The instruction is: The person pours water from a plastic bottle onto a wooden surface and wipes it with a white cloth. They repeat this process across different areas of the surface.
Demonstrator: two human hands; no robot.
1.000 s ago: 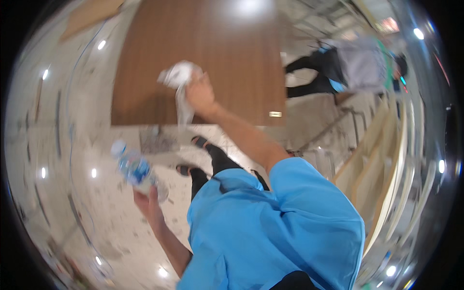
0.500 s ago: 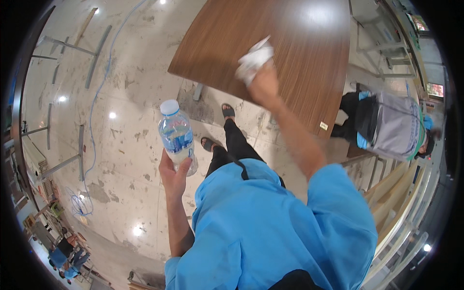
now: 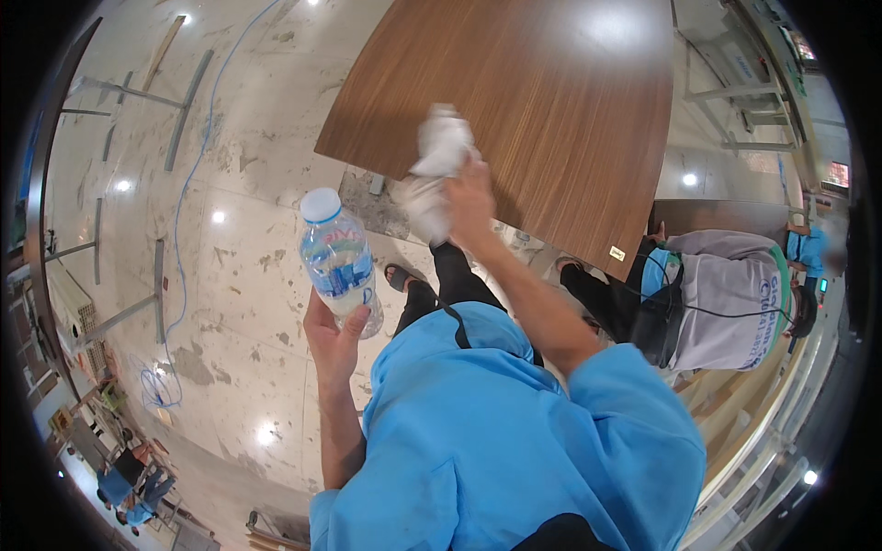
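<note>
My left hand point(image 3: 336, 342) grips a clear plastic water bottle point(image 3: 336, 260) with a white cap and blue label, held upright over the floor, left of the table. My right hand point(image 3: 469, 197) is closed on a crumpled white cloth point(image 3: 436, 161) that rests against the near edge of a brown wooden table top point(image 3: 542, 110). My blue shirt fills the lower middle of the view, and my dark trousers and sandalled feet show below the table edge.
Another person in a grey vest point(image 3: 726, 298) stands at the right, beside the table's corner. Pale marble floor point(image 3: 230, 303) spreads to the left, with metal bars point(image 3: 179, 110) and a blue cable point(image 3: 184, 239) lying on it. Wooden railings run along the right.
The view has swung so the table fills more of the top. The bottle in my left hand has risen and come closer. My right hand with the cloth has slid to the table's near edge.
</note>
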